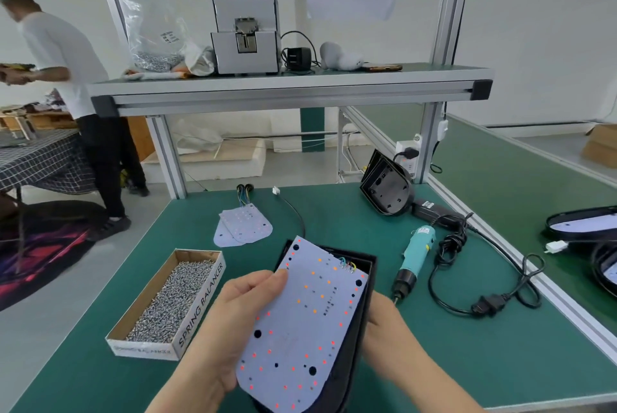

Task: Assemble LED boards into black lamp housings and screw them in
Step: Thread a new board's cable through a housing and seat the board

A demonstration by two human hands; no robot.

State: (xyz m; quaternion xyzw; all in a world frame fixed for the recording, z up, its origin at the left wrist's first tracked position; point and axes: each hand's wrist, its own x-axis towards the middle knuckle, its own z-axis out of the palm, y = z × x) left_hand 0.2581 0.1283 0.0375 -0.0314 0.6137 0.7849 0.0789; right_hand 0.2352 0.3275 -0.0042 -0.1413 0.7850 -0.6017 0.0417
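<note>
Near centre, over the green table [434, 362]: our left hand [230, 322] grips the LED board [300, 329] by its left edge, thumb on the face. The board lies tilted over the black lamp housing [362, 296]. Our right hand [384, 329] clasps the housing's right side, fingers hidden behind it. Left: a cardboard box [200, 316] of screws. Right: a teal electric screwdriver [415, 254], lying flat. Far: spare LED boards [243, 225] and another housing [387, 192].
</note>
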